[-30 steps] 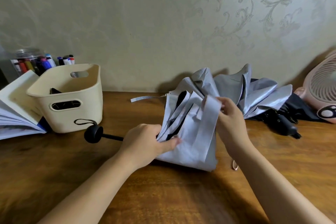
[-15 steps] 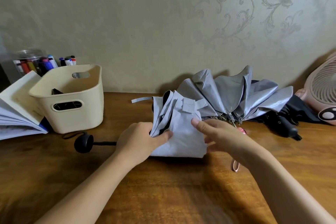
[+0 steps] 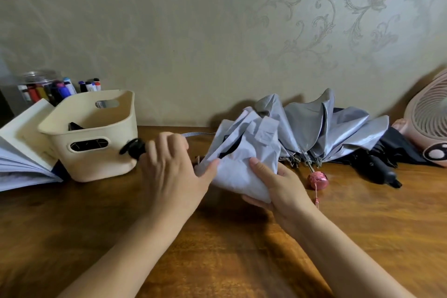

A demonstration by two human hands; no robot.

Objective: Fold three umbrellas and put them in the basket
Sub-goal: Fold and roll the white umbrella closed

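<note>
Presently the right hand [image 3: 278, 184] clasps the umbrella [image 3: 244, 152] canopy, fingers curled; the left hand [image 3: 169, 167] curls its fingers round the shaft. Basket [image 3: 96, 133] stands just beyond the left fingers. Risk: unstrapped pleats could spring loose if either grip slackens.

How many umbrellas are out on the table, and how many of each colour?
Pale grey umbrella, held by the left hand and right hand: 1
Silver umbrella: 1
Black umbrella: 1
Total: 3
A dark thing lies in the basket, too hidden to tell what it is, so it is not counted.
</note>
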